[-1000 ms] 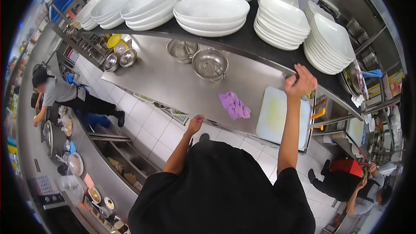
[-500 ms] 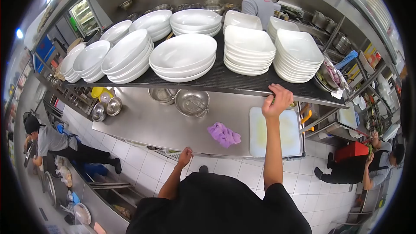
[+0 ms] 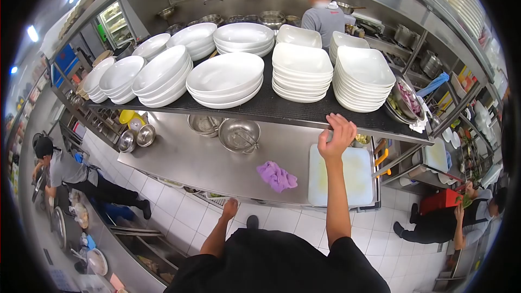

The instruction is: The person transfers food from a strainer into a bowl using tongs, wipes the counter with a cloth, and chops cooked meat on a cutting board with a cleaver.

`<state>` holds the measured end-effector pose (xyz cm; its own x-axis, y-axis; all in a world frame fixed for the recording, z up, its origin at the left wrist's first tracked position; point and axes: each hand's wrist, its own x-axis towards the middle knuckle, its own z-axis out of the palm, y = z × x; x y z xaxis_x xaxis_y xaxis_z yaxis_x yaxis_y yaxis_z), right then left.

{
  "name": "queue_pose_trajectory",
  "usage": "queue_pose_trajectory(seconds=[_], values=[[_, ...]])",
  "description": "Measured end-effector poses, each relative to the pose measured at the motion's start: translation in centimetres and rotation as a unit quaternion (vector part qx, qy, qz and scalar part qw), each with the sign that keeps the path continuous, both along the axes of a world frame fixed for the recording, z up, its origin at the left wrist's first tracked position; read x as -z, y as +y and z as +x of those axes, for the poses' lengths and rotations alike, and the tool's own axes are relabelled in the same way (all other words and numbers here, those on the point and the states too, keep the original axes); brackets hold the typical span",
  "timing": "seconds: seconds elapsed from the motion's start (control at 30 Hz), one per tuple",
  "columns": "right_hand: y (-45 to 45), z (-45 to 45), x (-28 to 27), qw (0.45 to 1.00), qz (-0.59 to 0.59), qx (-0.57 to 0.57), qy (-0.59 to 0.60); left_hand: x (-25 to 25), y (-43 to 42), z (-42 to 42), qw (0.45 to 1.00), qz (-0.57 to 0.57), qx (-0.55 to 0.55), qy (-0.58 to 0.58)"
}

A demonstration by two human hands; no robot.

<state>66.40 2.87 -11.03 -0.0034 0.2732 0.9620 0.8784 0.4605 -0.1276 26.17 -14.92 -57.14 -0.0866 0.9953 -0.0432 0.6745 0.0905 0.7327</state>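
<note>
My right hand (image 3: 340, 135) is raised to the front edge of the black-matted shelf (image 3: 249, 109), fingers outstretched and a little apart, fingertips at the edge; nothing is held in it. Just above stand stacks of white square bowls (image 3: 363, 78) and another square stack (image 3: 302, 70). Below that hand lies a white cutting board (image 3: 355, 184) on the steel counter (image 3: 179, 154). My left hand (image 3: 230, 208) hangs low by the counter's front edge, fingers curled, with no object showing in it. A crumpled purple cloth (image 3: 277, 176) lies on the counter between the hands.
Stacks of white round bowls (image 3: 225, 78) fill the shelf's left part. Metal bowls (image 3: 239, 135) sit under it. A tray of cut vegetables (image 3: 404, 100) stands at the shelf's right end. Co-workers are at left (image 3: 76, 173), right (image 3: 461, 217) and behind the shelf (image 3: 324, 19).
My view has shifted slightly, so the shelf and counter sit lower. My right hand stays at the shelf edge. My left hand has dropped a little and its fingers are more curled.
</note>
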Motion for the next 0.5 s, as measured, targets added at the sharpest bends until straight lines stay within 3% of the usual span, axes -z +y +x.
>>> queue_pose_trajectory(seconds=[0.1,0.17,0.23,0.3,0.4,0.5], values=[[1.0,0.3,0.9,0.999,0.036,0.007,-0.008,2.7,-3.4,-1.4,0.989,-0.064,0.117,0.065],[2.1,0.6,1.6,0.997,0.070,0.012,-0.018,7.8,-6.3,-2.2,0.978,-0.135,0.068,0.142],[2.5,0.7,2.0,0.997,0.080,0.017,-0.018,4.7,-9.4,-1.1,0.973,-0.210,-0.032,0.086],[2.6,0.6,1.8,0.997,0.079,0.019,-0.018,4.2,-11.2,-2.0,0.957,-0.251,0.091,0.113],[1.1,0.3,1.1,0.999,0.044,0.010,-0.013,5.0,-13.4,-1.8,0.943,-0.324,-0.064,0.050],[-1.1,-0.3,0.7,1.000,-0.011,-0.012,-0.006,5.0,-15.3,-1.4,0.946,-0.292,-0.131,0.044]])
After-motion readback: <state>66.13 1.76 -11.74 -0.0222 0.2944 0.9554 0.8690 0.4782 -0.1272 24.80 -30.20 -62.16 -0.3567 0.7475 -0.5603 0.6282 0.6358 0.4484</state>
